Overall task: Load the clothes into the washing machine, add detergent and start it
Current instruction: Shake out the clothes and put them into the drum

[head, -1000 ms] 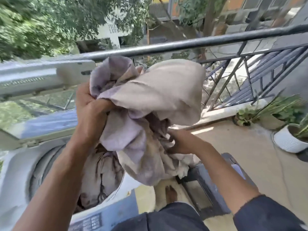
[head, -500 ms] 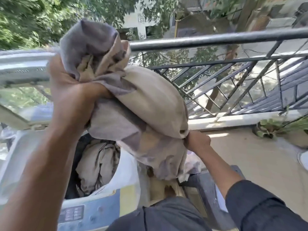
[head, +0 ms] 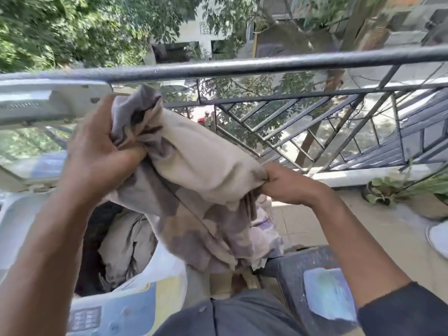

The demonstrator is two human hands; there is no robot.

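Above the washing machine point(head: 160, 282) drum: bundled cloth point(head: 194, 180), lower than half a second ago, clutched by left hand point(head: 97, 151), pinched by right hand point(head: 288, 184). Inside the machine: another garment point(head: 126, 246). Loading unfinished; likely dropping in next.

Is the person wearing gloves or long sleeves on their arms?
No gloves: both the left hand and the right hand are bare. The forearms are bare too. A dark sleeve shows on the right arm, pushed up near the elbow. No watch or rings show.
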